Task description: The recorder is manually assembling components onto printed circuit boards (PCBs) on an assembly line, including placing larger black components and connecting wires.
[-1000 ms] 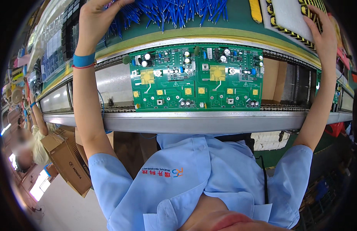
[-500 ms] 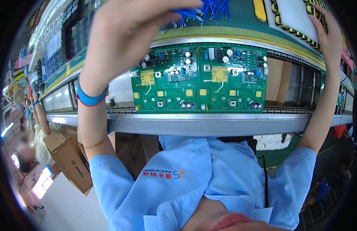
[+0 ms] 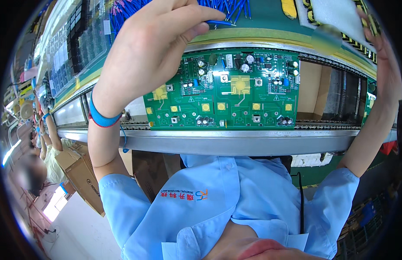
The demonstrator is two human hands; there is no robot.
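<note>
My left hand is closed in a pinch on a blue wire, whose pale tip points right. It hovers over the upper left of a green circuit board, hiding that corner. Behind the hand lies a pile of blue wires. At the far right, my right hand has its fingers closed round a small black-and-yellow part, partly lost at the picture's rim. Beside that hand is a white foam tray edged with similar black-and-yellow parts.
The board rests on a conveyor with a metal front rail. A yellow object lies on the green bench behind. Clear plastic trays stand at the left. A cardboard box sits below left, near another person's arm.
My left hand has moved right and a single blue wire now shows in its fingers. My right hand has shifted right from the foam tray with a black-and-yellow part. The view has shifted slightly.
</note>
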